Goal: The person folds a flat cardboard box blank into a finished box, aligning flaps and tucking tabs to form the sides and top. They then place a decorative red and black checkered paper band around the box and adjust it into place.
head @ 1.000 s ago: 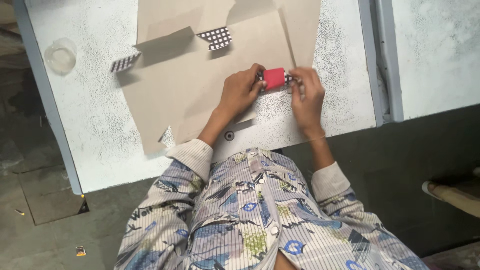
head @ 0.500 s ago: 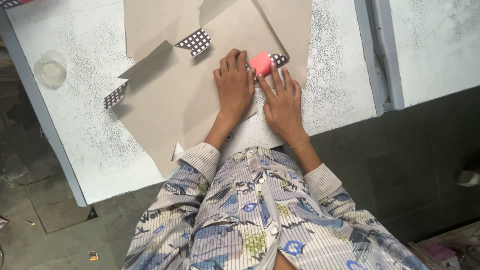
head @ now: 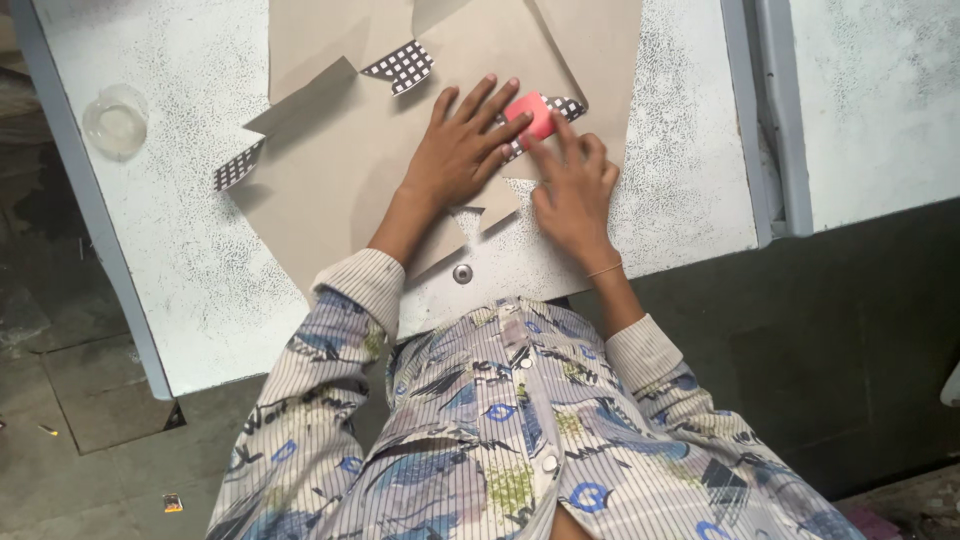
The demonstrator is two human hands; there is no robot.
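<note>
From the head view, the left hand [head: 455,160] lay flat, fingers spread, holding down the brown card sheet [head: 330,190]. Just beside it, the right hand [head: 570,185] pinched the red block [head: 530,115] at the fold; slipping could skew the crease.

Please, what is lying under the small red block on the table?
The red block rests on a checkered flap of the brown cardboard sheet, pressed by the left hand and right hand. Fingers cover the flap's remainder.

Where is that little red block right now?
In the head view, the red block lies on the brown cardboard, upper middle, under the fingertips of the left hand and right hand.
</note>
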